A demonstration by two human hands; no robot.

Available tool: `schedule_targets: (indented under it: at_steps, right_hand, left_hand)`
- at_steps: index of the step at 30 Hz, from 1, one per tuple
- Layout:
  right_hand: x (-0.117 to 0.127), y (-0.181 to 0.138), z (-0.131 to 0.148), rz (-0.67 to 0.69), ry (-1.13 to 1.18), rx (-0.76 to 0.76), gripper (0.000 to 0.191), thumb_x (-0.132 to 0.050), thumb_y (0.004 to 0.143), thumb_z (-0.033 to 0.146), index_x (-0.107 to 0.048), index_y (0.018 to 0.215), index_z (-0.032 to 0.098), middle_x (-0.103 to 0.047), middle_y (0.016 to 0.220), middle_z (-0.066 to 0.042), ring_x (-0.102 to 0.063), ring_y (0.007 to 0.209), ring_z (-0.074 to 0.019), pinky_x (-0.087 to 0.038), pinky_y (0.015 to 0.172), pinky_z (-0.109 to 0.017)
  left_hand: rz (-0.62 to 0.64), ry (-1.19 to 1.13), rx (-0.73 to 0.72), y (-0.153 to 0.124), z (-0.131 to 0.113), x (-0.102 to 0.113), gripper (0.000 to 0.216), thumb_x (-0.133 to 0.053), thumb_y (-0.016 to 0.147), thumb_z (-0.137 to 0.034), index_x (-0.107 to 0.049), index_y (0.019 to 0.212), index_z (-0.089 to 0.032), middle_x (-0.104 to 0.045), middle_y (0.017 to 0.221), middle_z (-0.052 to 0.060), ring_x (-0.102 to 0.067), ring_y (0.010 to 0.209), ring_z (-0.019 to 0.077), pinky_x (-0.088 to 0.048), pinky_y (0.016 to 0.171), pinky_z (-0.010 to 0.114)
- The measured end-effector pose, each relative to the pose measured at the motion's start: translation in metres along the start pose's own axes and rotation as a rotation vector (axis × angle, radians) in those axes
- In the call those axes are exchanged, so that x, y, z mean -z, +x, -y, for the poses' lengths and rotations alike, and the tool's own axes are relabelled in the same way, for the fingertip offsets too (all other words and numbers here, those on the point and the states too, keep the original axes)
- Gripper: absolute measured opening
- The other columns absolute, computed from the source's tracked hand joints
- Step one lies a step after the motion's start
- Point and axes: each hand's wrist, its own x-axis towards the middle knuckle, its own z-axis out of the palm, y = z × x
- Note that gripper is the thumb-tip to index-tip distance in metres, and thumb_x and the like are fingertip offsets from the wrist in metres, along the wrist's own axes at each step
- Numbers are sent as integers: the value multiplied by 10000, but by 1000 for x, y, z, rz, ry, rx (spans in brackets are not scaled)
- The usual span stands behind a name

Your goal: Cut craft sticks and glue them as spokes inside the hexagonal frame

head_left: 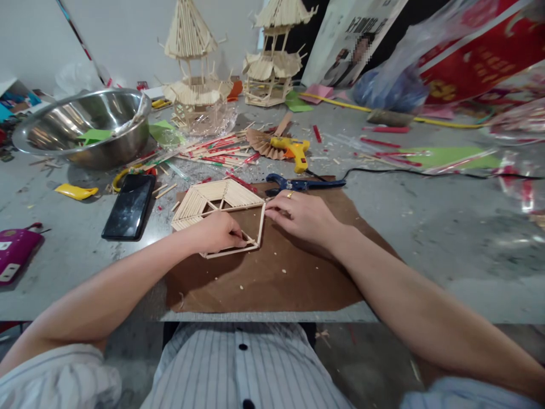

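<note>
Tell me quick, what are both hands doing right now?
Left hand: closed, pinching the stick frame at its lower edge.
Right hand: fingertips on the same frame's right corner; gripping or only pressing, cannot tell.

Looked like a model-making craft workshop | showed one stick-built pagoda model (193,68) and a second pagoda (272,62) at the back of a grey worktable (426,227) | held a yellow glue gun (293,150), blue-handled cutters (300,183) and a pile of loose sticks (217,149) | kept a half-clad stick roof panel (217,199) on a brown work mat (289,272), offcuts (240,288) strewn about
</note>
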Motion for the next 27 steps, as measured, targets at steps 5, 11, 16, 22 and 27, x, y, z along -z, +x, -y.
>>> schedule_targets:
  at_steps: [5,11,16,22,27]
  right_hand:
    - [-1,0,1,71,98,138,253,-390,835,300,-613,884,190,-622,899,-39,-564,841,-143,-399,673,-233]
    - [1,-1,4,125,154,215,231,-410,829,277,-613,895,189,-628,884,-41,-562,832,-148,-401,705,-246]
    - [3,-2,9,189,223,276,212,-434,822,260,-616,884,170,-631,876,-54,-566,801,-142,-398,682,-240]
    - [3,-1,13,259,300,310,196,-456,815,265,-624,859,175,-624,840,-40,-562,751,-125,-388,650,-225]
    - [1,-2,15,285,340,331,190,-477,808,270,-634,874,186,-616,848,-32,-558,748,-117,-381,653,-216]
  left_hand:
    - [51,-14,-15,1,4,-1,151,-562,660,-252,-688,649,-170,-638,581,4,-489,506,101,-309,527,206]
    - [85,50,-61,2,6,0,180,-537,671,-259,-689,702,-166,-644,618,7,-493,527,97,-318,528,199]
    - [111,112,-96,2,4,1,210,-515,693,-271,-686,719,-152,-644,626,13,-485,522,93,-316,518,199]
    - [115,151,-94,2,3,0,228,-513,707,-292,-686,745,-149,-655,651,23,-482,515,89,-313,514,198]
    - [106,169,-93,3,4,-1,229,-527,698,-299,-677,787,-151,-659,697,30,-500,552,96,-317,528,197]
